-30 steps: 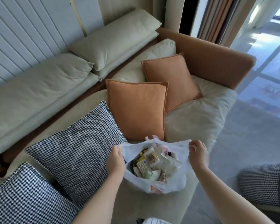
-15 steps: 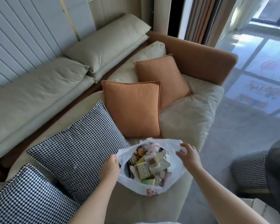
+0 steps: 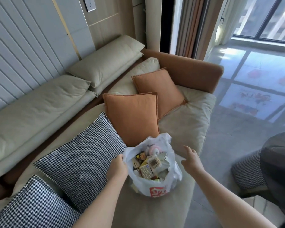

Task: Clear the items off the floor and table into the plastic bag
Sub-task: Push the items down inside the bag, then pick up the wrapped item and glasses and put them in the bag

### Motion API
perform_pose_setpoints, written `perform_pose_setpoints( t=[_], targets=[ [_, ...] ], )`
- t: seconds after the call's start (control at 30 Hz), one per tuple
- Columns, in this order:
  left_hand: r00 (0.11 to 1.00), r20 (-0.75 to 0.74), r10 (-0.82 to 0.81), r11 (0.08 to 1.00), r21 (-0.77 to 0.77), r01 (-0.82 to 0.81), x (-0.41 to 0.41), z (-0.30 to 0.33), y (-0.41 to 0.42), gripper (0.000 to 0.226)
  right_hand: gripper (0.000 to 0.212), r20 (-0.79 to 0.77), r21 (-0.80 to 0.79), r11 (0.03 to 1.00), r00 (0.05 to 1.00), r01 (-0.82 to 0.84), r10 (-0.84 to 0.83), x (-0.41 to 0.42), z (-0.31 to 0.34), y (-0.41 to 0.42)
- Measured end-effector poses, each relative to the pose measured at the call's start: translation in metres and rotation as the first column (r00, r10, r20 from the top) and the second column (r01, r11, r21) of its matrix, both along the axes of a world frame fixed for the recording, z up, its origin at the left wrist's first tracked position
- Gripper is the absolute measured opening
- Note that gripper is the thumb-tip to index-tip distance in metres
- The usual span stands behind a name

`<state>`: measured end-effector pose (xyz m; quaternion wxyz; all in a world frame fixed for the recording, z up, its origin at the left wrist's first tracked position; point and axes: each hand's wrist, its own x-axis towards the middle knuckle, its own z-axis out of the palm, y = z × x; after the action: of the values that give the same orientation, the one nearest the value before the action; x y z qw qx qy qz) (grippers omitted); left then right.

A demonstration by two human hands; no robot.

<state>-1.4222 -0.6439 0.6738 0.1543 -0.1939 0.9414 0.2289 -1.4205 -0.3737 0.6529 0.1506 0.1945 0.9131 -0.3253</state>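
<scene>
From the head view, the white plastic bag [image 3: 156, 186], full of small packets, sits on the sofa seat [image 3: 184, 129] beside a houndstooth cushion [image 3: 82, 162]. The left hand [image 3: 119, 168] pinches the bag's left rim. The right hand [image 3: 192, 159] hovers just right of it, fingers loosely spread, holding nothing.

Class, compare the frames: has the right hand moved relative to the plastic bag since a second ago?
Yes. The right hand has let go of the plastic bag rim and drawn away to its right, fingers now relaxed; the left hand still holds the bag.
</scene>
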Motion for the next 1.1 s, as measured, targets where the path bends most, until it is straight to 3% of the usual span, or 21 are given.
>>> perform_pose_setpoints(
  t=[0.2, 0.37, 0.63, 1.1],
  targets=[
    [0.978, -0.164, -0.127, 0.99, -0.079, 0.116, 0.02, 0.028, 0.016, 0.041, 0.053, -0.023, -0.042, 0.999, 0.999, 0.028, -0.029, 0.042, 0.012, 0.001],
    [0.881, -0.219, -0.419, 0.908, -0.064, 0.415, 0.04, 0.043, 0.055, 0.035, 0.047, -0.04, -0.062, 0.997, 0.998, 0.043, -0.045, 0.088, 0.019, 0.006],
    [0.674, -0.018, -0.739, 0.674, -0.007, 0.739, 0.086, 0.037, 0.147, 0.035, 0.04, 0.005, 0.006, 0.985, 0.985, 0.171, -0.171, 0.166, 0.023, 0.055],
    [0.273, 0.126, -0.954, 0.279, 0.032, 0.96, 0.211, 0.005, 0.331, 0.031, 0.032, 0.103, -0.03, 0.782, 0.78, 0.622, -0.617, 0.358, -0.001, 0.169]
  ],
)
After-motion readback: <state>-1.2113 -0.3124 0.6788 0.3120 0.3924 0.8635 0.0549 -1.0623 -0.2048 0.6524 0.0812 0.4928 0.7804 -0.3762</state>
